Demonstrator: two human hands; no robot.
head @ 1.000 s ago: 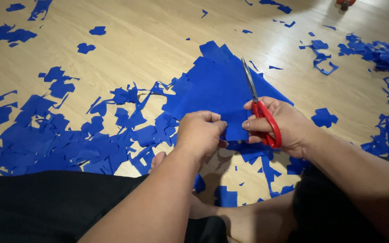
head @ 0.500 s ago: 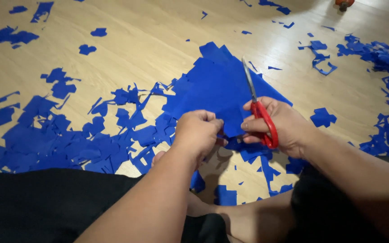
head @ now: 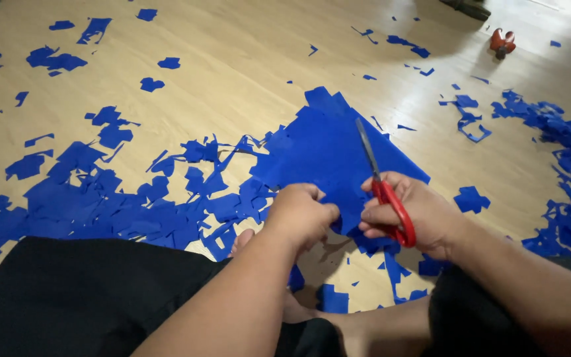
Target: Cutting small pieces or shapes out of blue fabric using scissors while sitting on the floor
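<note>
Head view, looking down at a person seated on a pale wooden floor (head: 246, 59) strewn with cut paper. Far left, a thick drift of blue paper scraps (head: 87, 198) lies along the edge of the person's black trousers (head: 80, 291), with looser bits scattered farther out. Toward the middle, the left hand (head: 301, 213) is closed, pinching the near edge of a large blue paper sheet (head: 325, 149) that is lifted off the floor and tilts away from the viewer. Just to its right, the right hand (head: 410, 213) is closed through the handles of red-handled scissors (head: 381, 188), whose blades point up and away over the sheet, close together. Compared with half a second ago, the two hands sit in nearly the same place, the sheet keeps its shape, and the blades lie at almost the same angle, so little or no cutting progress shows across that interval. Below the hands a bare foot (head: 242, 241) and more scraps are visible. Farther right, another heap of blue offcuts (head: 563, 152) lines the floor, and a small red object (head: 502, 41), too small to identify, sits near the top right corner.
</note>
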